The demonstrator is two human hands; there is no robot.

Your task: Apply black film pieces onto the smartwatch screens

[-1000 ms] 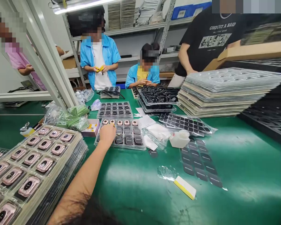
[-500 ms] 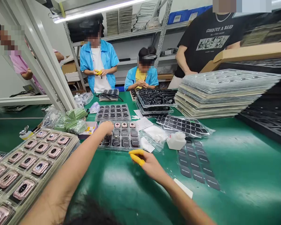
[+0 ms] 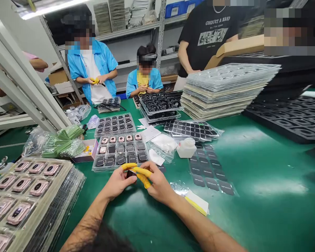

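Observation:
My left hand (image 3: 118,182) is closed on a small smartwatch case (image 3: 131,173) with a dark, glossy face, held tilted over the green table. A yellow finger cot covers its index finger. My right hand (image 3: 152,180), with yellow cots on its fingers and thumb, closes in at the watch's right edge; its fingers partly hide the contact. Just beyond both hands lies a clear plastic tray (image 3: 95,167). Pink-framed watches (image 3: 121,139) fill its back row, one more sits at the left of the middle row, and dark square pieces (image 3: 131,159) fill most other pockets.
Stacked trays of pink watches (image 3: 38,187) stand at left. Sheets of black stickers (image 3: 211,168), a white bottle (image 3: 186,148) and a white card (image 3: 198,202) lie right. Behind are green strips (image 3: 65,138), a tall tray stack (image 3: 223,91) and several people.
My left hand has come back from the tray and now holds a watch. My right hand has moved left to meet it. The view has shifted to the right.

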